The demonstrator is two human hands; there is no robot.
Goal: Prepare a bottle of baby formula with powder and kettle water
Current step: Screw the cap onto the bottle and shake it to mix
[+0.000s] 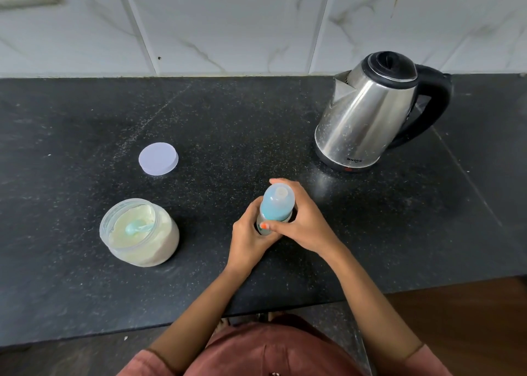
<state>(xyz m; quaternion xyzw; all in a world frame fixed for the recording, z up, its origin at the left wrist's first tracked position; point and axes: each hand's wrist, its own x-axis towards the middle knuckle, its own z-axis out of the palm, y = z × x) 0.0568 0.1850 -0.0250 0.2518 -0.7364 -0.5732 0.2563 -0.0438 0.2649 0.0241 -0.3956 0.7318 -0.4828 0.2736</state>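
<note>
Bottle [278,204] upright, L hand [247,238] low, R hand [307,224] round top.

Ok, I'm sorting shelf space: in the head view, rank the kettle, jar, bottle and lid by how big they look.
1. kettle
2. jar
3. bottle and lid: these look alike. The bottle is seen from above, nearer the camera and partly hidden, so I won't rank them.

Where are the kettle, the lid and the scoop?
kettle [362,113], head view, middle of its steel body.
lid [158,158], head view, centre of its flat top.
scoop [132,228], head view, its round bowl.
</note>
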